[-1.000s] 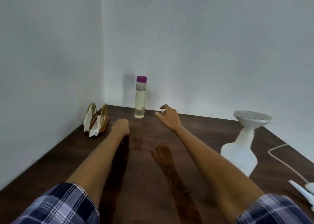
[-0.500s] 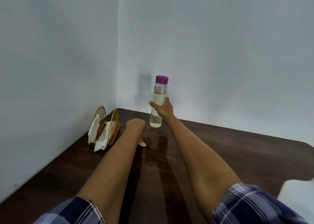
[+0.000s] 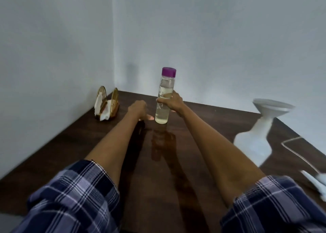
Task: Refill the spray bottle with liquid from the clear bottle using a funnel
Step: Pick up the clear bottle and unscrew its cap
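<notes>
Lifted off the dark wooden table [image 3: 202, 126] since before: purple-capped clear plastic bottle [image 3: 165, 98], gripped by right hand [image 3: 173, 103]; left hand [image 3: 138, 110] beside it, grip unclear.

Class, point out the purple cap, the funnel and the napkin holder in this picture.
purple cap [image 3: 169, 72]: head view, on the cap's side wall.
funnel [image 3: 275, 107]: head view, on the wide rim of its bowl.
napkin holder [image 3: 115, 96]: head view, on the right gold wire arch.

A clear bottle [image 3: 164, 98] with a purple cap, partly filled with pale yellowish liquid, is held nearly upright at the centre of the frame. At right, a white spray bottle [image 3: 254, 142] is seen blurred, a white funnel [image 3: 272, 107] seated in its neck.
</notes>
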`<state>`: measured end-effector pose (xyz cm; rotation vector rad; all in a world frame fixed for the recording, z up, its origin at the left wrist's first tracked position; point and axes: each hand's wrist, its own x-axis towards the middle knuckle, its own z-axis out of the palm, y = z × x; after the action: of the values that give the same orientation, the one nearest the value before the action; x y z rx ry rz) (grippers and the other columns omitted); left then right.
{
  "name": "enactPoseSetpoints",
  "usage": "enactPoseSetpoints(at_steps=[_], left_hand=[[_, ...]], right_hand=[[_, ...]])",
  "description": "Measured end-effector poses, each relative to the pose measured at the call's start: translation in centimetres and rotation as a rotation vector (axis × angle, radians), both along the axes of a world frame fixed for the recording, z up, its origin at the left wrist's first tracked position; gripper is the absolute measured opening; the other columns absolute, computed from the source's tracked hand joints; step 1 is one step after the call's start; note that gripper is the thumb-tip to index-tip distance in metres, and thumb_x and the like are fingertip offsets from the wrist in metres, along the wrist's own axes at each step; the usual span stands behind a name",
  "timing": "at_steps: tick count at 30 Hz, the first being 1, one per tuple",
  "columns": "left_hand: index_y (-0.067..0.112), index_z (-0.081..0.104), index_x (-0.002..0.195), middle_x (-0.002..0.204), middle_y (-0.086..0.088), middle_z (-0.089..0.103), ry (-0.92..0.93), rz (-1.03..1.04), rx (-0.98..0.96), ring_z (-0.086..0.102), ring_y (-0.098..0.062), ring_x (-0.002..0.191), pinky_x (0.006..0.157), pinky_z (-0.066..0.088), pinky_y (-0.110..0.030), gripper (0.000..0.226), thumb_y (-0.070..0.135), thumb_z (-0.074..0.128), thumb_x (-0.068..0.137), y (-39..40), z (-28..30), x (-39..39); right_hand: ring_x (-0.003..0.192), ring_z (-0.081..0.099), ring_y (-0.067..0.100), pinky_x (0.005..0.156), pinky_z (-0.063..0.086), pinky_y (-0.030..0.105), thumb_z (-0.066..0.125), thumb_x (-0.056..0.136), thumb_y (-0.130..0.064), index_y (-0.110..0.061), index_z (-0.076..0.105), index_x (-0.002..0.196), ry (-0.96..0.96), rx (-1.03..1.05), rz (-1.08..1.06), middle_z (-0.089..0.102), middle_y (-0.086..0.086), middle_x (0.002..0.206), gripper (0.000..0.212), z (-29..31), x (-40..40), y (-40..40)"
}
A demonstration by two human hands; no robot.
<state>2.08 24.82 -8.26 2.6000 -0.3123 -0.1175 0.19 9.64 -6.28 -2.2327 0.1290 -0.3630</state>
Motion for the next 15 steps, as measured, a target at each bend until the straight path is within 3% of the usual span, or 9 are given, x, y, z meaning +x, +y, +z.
enactPoseSetpoints(at_steps=[3,6,12,15], left_hand=[[0.001,0.045,0.136,0.126,-0.012,0.057,0.099,-0.06,-0.358,0.059,-0.024,0.106,0.073,0.055,-0.03,0.076,0.024,0.08,0.073,-1.5,0.2,-4.4],[0.003,0.062,0.117,0.105,-0.01,0.064,0.052,-0.162,-0.516,0.06,-0.019,0.094,0.066,0.054,-0.025,0.046,0.016,0.078,0.075,-2.5,1.0,-8.7],[0.001,0.066,0.095,0.093,-0.013,0.066,0.009,-0.202,-0.571,0.067,-0.022,0.086,0.06,0.06,-0.028,0.027,0.01,0.078,0.073,-3.5,0.8,-14.4],[-0.001,0.066,0.1,0.1,-0.017,0.068,-0.001,-0.206,-0.535,0.067,-0.027,0.09,0.069,0.061,-0.037,0.031,0.01,0.077,0.074,-4.0,1.0,-16.2]], right_hand=[[0.086,0.066,0.019,0.078,0.052,0.032,0.073,0.074,-0.033,-0.013,0.067,0.097,-0.017,-0.028,0.02,0.072,0.005,0.095,0.031,0.1,-4.6,-0.3],[0.085,0.066,0.016,0.077,0.051,0.03,0.073,0.072,-0.04,-0.019,0.067,0.092,-0.036,-0.068,0.022,0.073,0.001,0.091,0.03,-0.2,-8.4,-0.7],[0.092,0.067,0.015,0.087,0.054,0.035,0.074,0.052,-0.057,-0.023,0.065,0.102,-0.007,0.003,-0.006,0.072,-0.005,0.094,0.062,-0.6,-15.0,-1.3],[0.098,0.066,0.017,0.092,0.053,0.038,0.078,0.062,-0.047,-0.019,0.063,0.109,0.011,0.049,0.046,0.071,0.0,0.103,0.057,-0.2,-17.2,-1.6]])
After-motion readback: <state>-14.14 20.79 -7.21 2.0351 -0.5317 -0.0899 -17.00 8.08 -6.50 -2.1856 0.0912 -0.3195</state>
